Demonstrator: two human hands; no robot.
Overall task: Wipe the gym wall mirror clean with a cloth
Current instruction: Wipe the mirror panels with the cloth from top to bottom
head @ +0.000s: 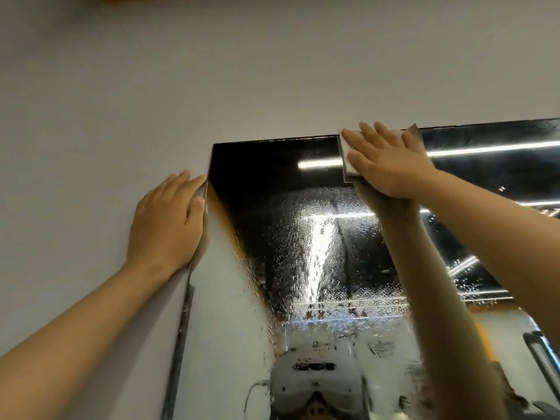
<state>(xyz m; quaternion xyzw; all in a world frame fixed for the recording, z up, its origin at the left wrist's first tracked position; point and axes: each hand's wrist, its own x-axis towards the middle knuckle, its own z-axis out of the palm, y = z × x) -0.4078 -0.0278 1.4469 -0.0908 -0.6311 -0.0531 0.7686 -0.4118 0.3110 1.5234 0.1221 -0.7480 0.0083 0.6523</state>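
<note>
The wall mirror (303, 244) fills the lower right of the head view, its glass speckled with water droplets in the middle. My right hand (391, 160) lies flat with straight fingers on a folded grey cloth (348, 159), pressing it against the glass at the mirror's top edge. Part of the cloth pokes out above my fingers at the right. My left hand (168, 222) rests flat on the pale wall, its thumb side along the mirror's left edge. The mirror reflects my right arm and the headset I wear.
A plain pale wall (212, 71) surrounds the mirror above and to the left. The glass reflects ceiling light strips (485, 148) and gym equipment at the lower right. An orange strip shows at the very top left.
</note>
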